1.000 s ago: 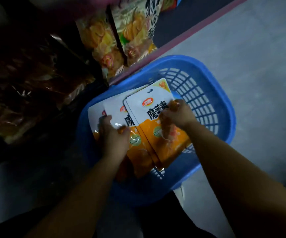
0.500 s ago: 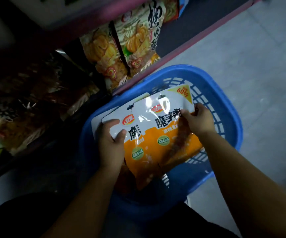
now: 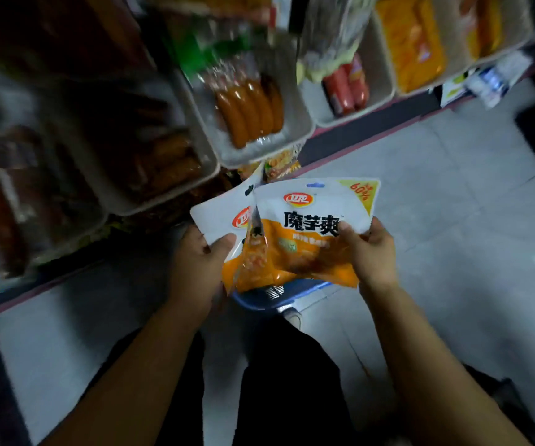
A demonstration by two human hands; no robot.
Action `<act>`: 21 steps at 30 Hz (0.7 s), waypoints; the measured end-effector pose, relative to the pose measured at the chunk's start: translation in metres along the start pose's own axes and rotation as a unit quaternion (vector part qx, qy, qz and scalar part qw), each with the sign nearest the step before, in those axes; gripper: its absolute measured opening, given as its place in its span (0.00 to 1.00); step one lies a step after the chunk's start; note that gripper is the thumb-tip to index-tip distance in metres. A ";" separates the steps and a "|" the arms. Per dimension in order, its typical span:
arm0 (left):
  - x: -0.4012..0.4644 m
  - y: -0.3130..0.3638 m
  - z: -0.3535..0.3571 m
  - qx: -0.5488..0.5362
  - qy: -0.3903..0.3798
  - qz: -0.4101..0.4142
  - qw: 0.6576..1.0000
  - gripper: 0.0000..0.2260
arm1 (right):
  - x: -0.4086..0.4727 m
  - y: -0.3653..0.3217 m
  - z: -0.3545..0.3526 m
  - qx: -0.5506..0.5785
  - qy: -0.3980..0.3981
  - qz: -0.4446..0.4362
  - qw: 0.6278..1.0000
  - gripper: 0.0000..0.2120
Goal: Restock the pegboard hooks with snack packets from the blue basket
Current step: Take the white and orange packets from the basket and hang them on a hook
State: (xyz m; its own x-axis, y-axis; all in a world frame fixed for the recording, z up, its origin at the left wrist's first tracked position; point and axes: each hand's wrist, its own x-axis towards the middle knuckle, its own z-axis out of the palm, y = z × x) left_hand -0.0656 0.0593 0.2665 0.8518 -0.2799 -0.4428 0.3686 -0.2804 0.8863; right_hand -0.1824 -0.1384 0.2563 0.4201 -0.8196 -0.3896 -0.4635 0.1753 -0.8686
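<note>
Nearest, the left hand (image 3: 200,268) pinches a white-and-orange snack packet (image 3: 224,220) and the right hand (image 3: 367,252) grips another packet (image 3: 311,226) above the blue basket (image 3: 279,296) on the floor, with shelf trays of sausages (image 3: 250,107) beyond.

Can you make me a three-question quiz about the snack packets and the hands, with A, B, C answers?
1. Where is the blue basket?
A. below the packets
B. on a shelf
C. on a hook

2. What colour is the lower half of the front packet?
A. green
B. orange
C. purple

3. What is the right hand doing?
A. hanging idle
B. pressing the floor
C. holding the front packet

Answers: 1 A, its rim peeks out beneath them. 2 B, orange under white. 3 C, its thumb pinches the packet's edge; the left hand holds the rear packet.
</note>
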 end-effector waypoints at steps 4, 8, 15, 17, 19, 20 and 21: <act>-0.050 0.104 -0.047 -0.035 0.032 0.031 0.998 0.05 | -0.051 -0.109 -0.023 0.044 -0.027 -0.043 0.998 0.03; -0.087 0.188 -0.082 -0.101 0.057 0.109 0.987 0.04 | -0.093 -0.199 -0.024 0.060 -0.085 -0.111 0.988 0.02; -0.112 0.278 -0.146 -0.186 0.083 0.200 0.959 0.08 | -0.142 -0.304 0.024 0.071 -0.232 -0.212 0.947 0.05; -0.113 0.297 -0.169 -0.196 0.092 0.220 0.951 0.06 | -0.151 -0.326 0.038 0.070 -0.261 -0.229 0.935 0.06; -0.111 0.316 -0.191 -0.183 0.099 0.259 0.943 0.06 | -0.157 -0.343 0.054 0.066 -0.274 -0.252 0.926 0.06; -0.109 0.325 -0.200 -0.178 0.104 0.278 0.938 0.07 | -0.159 -0.351 0.063 0.066 -0.277 -0.265 0.921 0.05; -0.107 0.332 -0.209 -0.173 0.110 0.294 0.933 0.08 | -0.162 -0.358 0.071 0.066 -0.278 -0.278 0.917 0.04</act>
State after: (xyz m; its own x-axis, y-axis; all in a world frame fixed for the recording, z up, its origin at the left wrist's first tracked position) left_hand 0.0430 0.1881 0.6367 0.9865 -0.0866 0.1393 -0.1212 0.1877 0.9747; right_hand -0.0294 -0.0298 0.6084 0.9131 -0.4033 0.0602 0.0256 -0.0907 -0.9955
